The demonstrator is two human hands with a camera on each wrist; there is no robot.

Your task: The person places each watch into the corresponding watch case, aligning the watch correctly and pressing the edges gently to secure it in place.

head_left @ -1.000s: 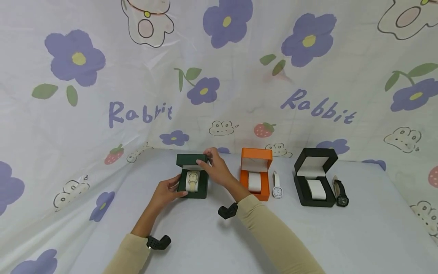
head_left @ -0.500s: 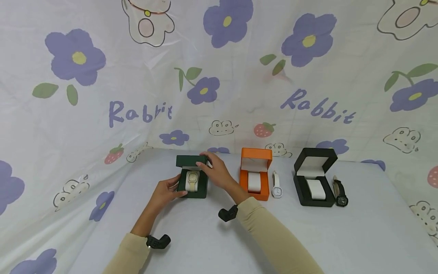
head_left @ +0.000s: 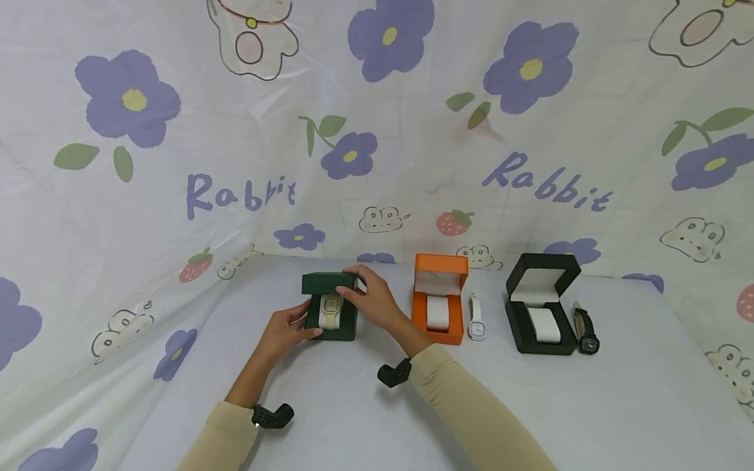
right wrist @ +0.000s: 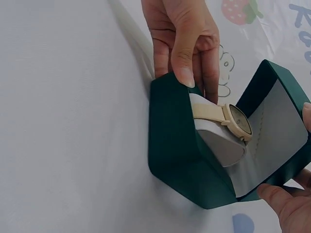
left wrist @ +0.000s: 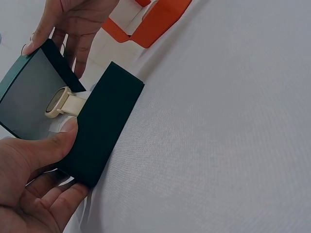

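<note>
A dark green watch box (head_left: 349, 327) stands on the white cloth with its lid (head_left: 321, 283) partly raised. Inside, a cream-strapped watch (right wrist: 210, 112) is wrapped round a white cushion (right wrist: 221, 145). My left hand (head_left: 287, 330) grips the base at its left side, its thumb (left wrist: 62, 138) over the front rim and fingers against the outer wall. At the lid's right side my right hand (head_left: 377, 299) holds the edge, thumb in front and fingers behind; the left wrist view shows this right hand (left wrist: 80, 22) at the lid's corner.
Right of the green box stands an open orange watch box (head_left: 442, 263) with a white watch (head_left: 477, 327) beside it. Farther right is an open black watch box (head_left: 515, 327), a black watch (head_left: 588, 340) lying alongside. A patterned cloth (head_left: 412, 163) hangs behind.
The green lid has tilted forward and down a little, with my right hand moving along with it. My left hand and the other boxes and watches have stayed put.
</note>
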